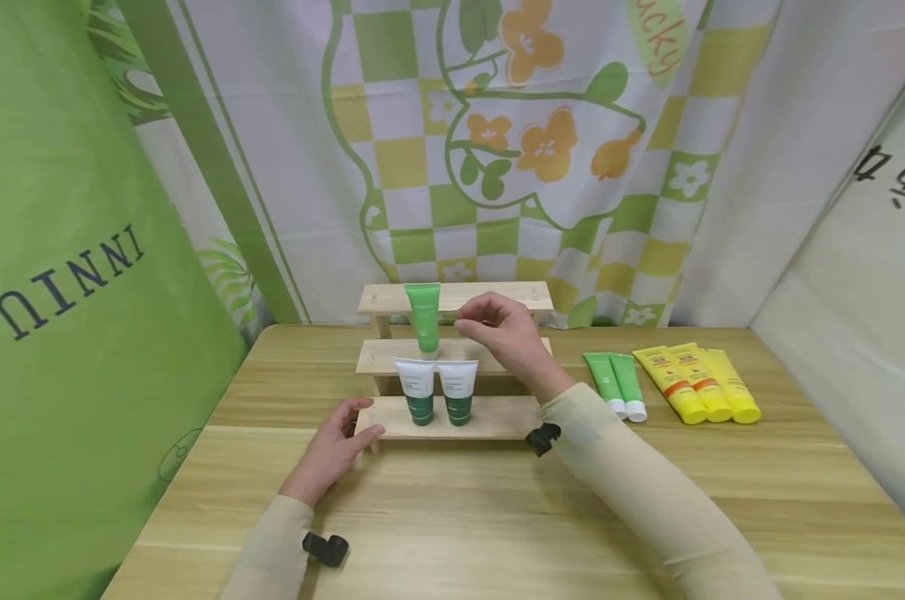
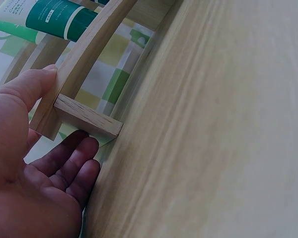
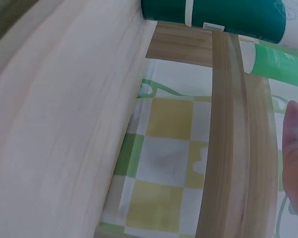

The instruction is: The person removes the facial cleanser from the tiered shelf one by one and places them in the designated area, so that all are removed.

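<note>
A three-step wooden display stand (image 1: 501,414) stands at the back of the table. On its middle step a green squeeze tube (image 1: 425,315) stands upright on its cap. Two white and dark-green tubes (image 1: 458,393) stand side by side on the lowest step. My left hand (image 1: 331,448) grips the left end of that lowest step, the thumb (image 2: 35,84) on its board and other fingers below. Just right of the green tube, my right hand (image 1: 508,335) hovers with loosely bent fingers and holds nothing; a small gap separates them.
Right of the stand, two green tubes (image 1: 616,383) lie on the wooden table (image 1: 482,525). Several yellow tubes (image 1: 696,383) lie beside them. A patterned curtain (image 1: 415,208) hangs behind, with a green cloth (image 1: 62,375) on the left and a white one (image 1: 857,292) on the right.
</note>
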A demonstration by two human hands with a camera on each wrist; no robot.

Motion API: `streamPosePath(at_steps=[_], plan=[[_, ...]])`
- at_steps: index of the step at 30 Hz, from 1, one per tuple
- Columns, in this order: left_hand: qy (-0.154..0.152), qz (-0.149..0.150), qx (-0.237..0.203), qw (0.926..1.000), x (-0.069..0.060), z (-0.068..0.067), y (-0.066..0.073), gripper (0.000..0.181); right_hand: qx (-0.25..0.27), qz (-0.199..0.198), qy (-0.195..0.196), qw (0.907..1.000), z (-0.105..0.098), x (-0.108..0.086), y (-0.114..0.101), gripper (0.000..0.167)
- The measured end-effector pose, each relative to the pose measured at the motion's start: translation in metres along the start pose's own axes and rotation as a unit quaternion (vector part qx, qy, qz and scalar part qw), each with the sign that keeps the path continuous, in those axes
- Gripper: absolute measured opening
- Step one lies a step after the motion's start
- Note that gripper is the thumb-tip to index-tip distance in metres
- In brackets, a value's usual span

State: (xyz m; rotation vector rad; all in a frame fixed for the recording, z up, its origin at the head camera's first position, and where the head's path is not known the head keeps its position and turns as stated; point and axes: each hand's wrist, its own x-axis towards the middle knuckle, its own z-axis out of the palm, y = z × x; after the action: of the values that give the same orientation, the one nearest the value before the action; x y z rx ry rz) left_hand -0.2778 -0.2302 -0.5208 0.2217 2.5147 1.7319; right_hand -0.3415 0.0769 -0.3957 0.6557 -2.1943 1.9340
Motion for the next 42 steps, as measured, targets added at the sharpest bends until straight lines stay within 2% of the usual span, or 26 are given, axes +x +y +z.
streamPosePath(at_steps=[8,19,32,35,38,40,42], plan=[[0.002,-0.001,-0.001,1.0000,0.000,0.001,0.003,0.057,0.024,-0.002,-0.011,0.9996,0.007,0.009,0.002,0.022],[0.006,-0.004,-0.007,0.9999,-0.001,0.001,0.001,0.056,0.019,0.012,-0.014,0.9996,0.011,0.021,0.005,0.025],[0.009,-0.016,-0.005,0.9998,-0.002,-0.001,0.003,0.055,0.046,0.008,-0.023,0.9986,0.019,0.027,0.004,0.027],[0.008,-0.021,-0.004,0.9997,-0.006,0.000,0.014,0.053,0.051,0.008,-0.024,0.9984,0.021,0.028,0.004,0.029],[0.008,-0.022,0.000,0.9997,-0.006,0.000,0.015,0.053,0.053,0.009,-0.024,0.9982,0.022,0.028,0.004,0.028],[0.007,-0.020,-0.001,0.9998,-0.005,0.000,0.012,0.054,0.054,0.009,-0.023,0.9982,0.023,0.028,0.003,0.028],[0.009,-0.020,-0.003,0.9997,-0.002,0.001,0.002,0.056,0.058,0.010,-0.024,0.9980,0.023,0.028,0.003,0.027]])
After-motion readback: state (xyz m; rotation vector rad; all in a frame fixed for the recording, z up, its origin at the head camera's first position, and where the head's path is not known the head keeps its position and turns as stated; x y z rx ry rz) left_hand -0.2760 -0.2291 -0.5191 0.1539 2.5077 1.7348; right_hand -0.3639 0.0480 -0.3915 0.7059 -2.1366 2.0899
